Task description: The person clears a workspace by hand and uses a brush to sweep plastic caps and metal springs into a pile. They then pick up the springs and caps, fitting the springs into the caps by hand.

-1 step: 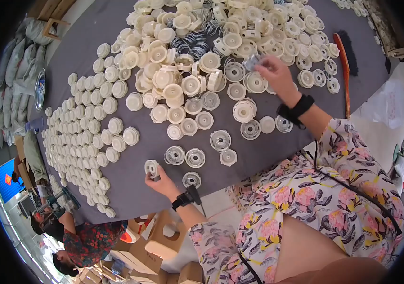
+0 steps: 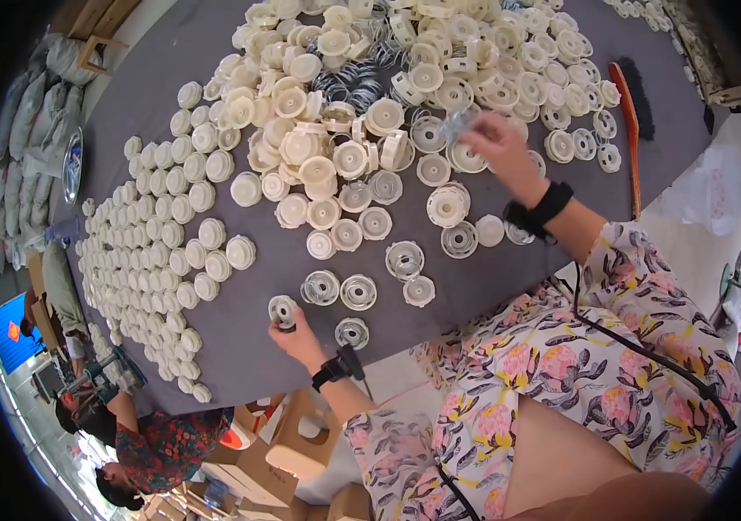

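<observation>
My left hand (image 2: 299,340) pinches a cream round plastic part (image 2: 283,309) at its rim, close to the table's near edge. The part is tilted and its hollow inner side shows. Farther off to the right, my right hand (image 2: 502,152) is closed on a shiny grey wire coil (image 2: 457,125), smeared by motion. That coil hangs just above a round part with a wire ring (image 2: 428,133), at the near edge of a heap of cream plastic parts (image 2: 301,139). Between my hands lie several round parts with wire rings, among them a wire-ringed part (image 2: 358,292).
Dark wire coils (image 2: 351,85) lie within the heap. Rows of capped cream parts (image 2: 162,204) cover the table's left side. A brush (image 2: 629,122) with an orange handle lies at the right. Beyond the left edge, a co-worker in a floral top (image 2: 166,447) works near cardboard boxes (image 2: 253,473).
My right hand has shifted slightly nearer and to the left with the wire coil. The part in my left hand has turned a little, showing more of its inner side.
</observation>
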The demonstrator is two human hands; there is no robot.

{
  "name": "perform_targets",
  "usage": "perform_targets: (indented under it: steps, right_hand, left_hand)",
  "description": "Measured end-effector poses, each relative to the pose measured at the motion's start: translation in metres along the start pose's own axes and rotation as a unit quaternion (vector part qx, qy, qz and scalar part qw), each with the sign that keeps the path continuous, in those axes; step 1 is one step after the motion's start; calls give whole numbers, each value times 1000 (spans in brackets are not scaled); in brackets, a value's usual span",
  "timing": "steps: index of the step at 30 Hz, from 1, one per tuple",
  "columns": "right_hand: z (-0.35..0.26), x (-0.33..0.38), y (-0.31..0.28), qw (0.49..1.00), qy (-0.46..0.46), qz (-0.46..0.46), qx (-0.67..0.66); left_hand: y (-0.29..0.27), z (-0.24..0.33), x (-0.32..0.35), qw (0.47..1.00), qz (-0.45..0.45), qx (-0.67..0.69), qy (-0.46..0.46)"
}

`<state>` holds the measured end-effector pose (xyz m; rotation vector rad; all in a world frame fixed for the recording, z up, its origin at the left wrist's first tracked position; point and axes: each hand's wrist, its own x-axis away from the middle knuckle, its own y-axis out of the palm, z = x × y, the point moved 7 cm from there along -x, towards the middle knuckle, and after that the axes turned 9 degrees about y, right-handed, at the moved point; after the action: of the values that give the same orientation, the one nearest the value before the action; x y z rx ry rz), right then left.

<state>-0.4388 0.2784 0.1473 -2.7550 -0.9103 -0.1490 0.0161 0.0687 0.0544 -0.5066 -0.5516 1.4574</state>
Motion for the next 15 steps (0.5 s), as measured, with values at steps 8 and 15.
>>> perform_targets:
  steps: [8, 15]
  right_hand:
    - [29, 94, 134, 896, 303, -269, -179]
    - [48, 141, 195, 840, 372, -358, -168]
  left_hand:
    - [17, 112, 64, 977, -105, 101, 154]
    - [31, 127, 90, 942, -258, 161, 146]
